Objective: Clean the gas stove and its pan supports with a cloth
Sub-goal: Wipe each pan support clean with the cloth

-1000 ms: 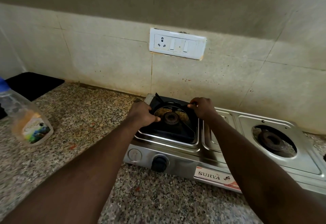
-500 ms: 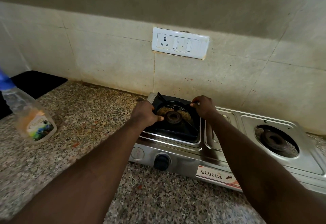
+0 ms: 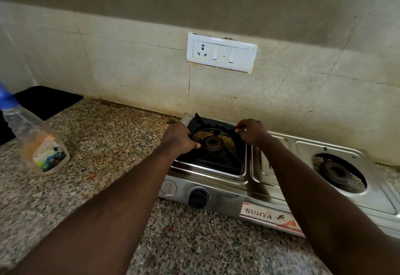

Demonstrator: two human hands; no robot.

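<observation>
A steel two-burner gas stove [image 3: 227, 188] stands on a speckled granite counter [image 3: 97, 140], its back close to the tiled wall. The black square pan support [image 3: 216, 162] sits over the left burner [image 3: 213, 142], inside the recessed tray on that side of the stove. Both hands are on it. The left hand [image 3: 179, 138] grips its left edge, fingers [image 3: 195, 144] curled in over the frame towards the burner. The right hand [image 3: 252, 133] holds the right rear part, fingers [image 3: 239, 130] pinched narrowly on a thin black bar. The front edge of the support lies low in the tray; I cannot tell whether the rear is lifted off the stove. One pointed prong sticks up at the rear left corner.

The right burner [image 3: 334, 172] is bare, with no support over it. A black knob [image 3: 198, 196] sits on the front panel below the left burner, and a label [image 3: 266, 217] reading SURYA is just to its right.

Well to the left on the counter stands a clear spray bottle [image 3: 39, 144] with a blue top. Behind it lies a flat black slab [image 3: 47, 99]. A white socket plate [image 3: 221, 52] with two switches is on the wall above the stove
</observation>
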